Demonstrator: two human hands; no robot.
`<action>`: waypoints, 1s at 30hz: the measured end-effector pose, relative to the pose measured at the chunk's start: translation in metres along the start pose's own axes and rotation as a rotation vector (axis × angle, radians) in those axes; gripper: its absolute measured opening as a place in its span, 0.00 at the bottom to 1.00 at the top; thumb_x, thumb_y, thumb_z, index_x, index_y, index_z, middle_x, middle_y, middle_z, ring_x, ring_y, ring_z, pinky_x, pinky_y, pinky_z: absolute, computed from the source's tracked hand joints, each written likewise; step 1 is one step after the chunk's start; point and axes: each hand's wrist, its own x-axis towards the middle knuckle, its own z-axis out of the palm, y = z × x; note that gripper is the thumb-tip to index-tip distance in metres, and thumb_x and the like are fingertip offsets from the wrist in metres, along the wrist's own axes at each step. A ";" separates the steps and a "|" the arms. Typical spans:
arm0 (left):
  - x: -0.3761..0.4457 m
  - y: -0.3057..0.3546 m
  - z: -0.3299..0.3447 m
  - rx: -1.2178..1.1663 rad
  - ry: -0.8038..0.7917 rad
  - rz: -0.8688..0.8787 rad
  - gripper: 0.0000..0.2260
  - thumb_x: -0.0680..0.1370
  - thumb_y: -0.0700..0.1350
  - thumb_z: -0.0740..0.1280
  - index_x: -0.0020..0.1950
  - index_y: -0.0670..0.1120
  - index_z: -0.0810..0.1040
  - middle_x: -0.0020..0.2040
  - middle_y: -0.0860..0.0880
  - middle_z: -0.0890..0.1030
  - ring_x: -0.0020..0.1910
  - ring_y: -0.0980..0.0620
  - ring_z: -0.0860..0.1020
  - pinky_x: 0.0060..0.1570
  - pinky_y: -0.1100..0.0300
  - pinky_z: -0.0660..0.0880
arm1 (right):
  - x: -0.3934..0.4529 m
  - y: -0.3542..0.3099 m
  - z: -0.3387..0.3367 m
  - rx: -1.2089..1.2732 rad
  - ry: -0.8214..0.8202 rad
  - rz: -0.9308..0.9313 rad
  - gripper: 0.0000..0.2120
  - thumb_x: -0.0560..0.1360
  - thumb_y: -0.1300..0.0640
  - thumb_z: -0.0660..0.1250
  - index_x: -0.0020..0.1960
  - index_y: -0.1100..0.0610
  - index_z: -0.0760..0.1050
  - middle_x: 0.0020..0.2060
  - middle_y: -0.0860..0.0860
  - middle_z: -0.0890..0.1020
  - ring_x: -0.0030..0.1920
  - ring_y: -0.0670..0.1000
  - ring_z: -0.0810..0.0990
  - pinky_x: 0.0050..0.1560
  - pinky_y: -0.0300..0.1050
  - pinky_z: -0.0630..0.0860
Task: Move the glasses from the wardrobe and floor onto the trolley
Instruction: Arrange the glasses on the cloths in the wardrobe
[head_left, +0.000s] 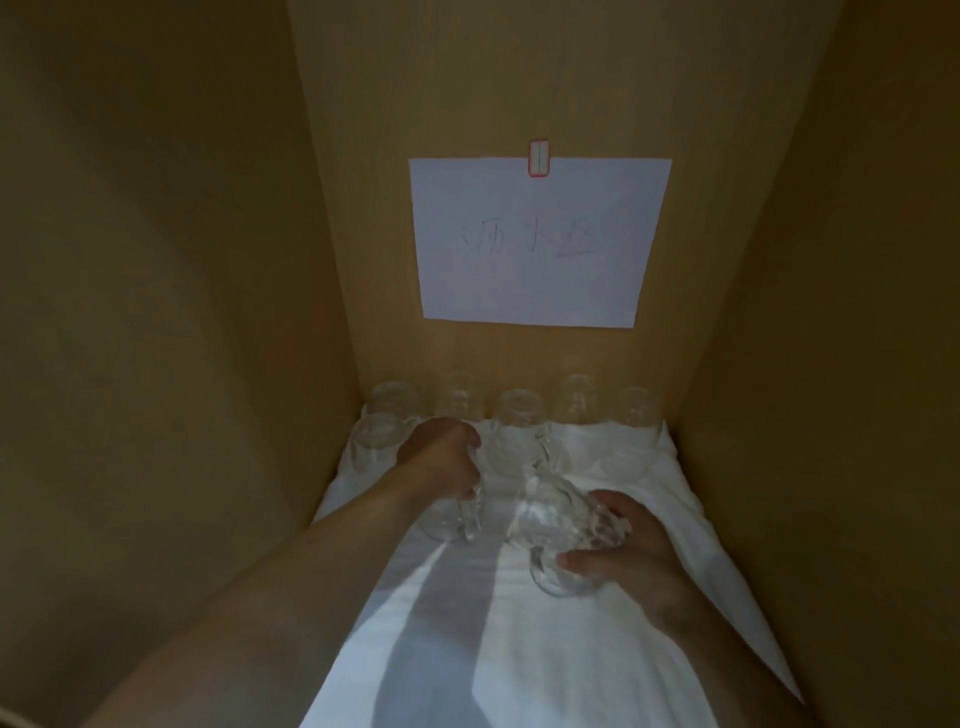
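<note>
**Both hands on glasses inside the wardrobe**

White cloth (545, 649) fills the near part of the view, spread over the wardrobe (156, 312) floor between tan side walls and running to the back panel. On that panel hangs a sheet of paper (537, 241) with faint handwriting, fixed at its top edge by a small red-edged tab (538, 158).

Two bare forearms reach in over the cloth. Left hand (441, 460) curls its fingers round a clear glass mug (454, 514) standing at the cloth's left-centre — its handle faces the camera. Right hand (631, 553) grips a tilted glass (563, 525), thumb underneath, with a second piece of glass (550, 574) just below it; whether that one is also held is unclear.

Behind the hands, a row of glasses (519, 415) stands at the back of the cloth — close to the panel, blurred.
</note>
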 end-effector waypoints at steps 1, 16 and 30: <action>0.001 0.000 0.000 -0.005 0.019 -0.010 0.33 0.67 0.42 0.79 0.71 0.54 0.76 0.70 0.50 0.76 0.66 0.49 0.76 0.58 0.59 0.77 | 0.005 -0.005 -0.001 -0.070 0.016 -0.055 0.40 0.45 0.56 0.88 0.56 0.51 0.80 0.53 0.50 0.83 0.53 0.51 0.84 0.52 0.46 0.81; 0.007 0.007 0.005 0.085 0.091 -0.050 0.24 0.76 0.51 0.69 0.72 0.53 0.73 0.69 0.47 0.74 0.69 0.44 0.71 0.63 0.51 0.74 | 0.062 -0.061 0.058 -1.158 -0.157 -0.586 0.44 0.62 0.70 0.72 0.75 0.49 0.68 0.75 0.50 0.66 0.73 0.55 0.65 0.71 0.48 0.65; 0.002 0.017 0.008 0.142 0.118 -0.102 0.21 0.78 0.51 0.68 0.71 0.55 0.73 0.68 0.49 0.72 0.67 0.46 0.72 0.58 0.51 0.74 | 0.065 -0.047 0.065 -1.102 -0.244 -0.542 0.44 0.70 0.66 0.71 0.81 0.47 0.57 0.82 0.47 0.53 0.82 0.56 0.46 0.81 0.49 0.48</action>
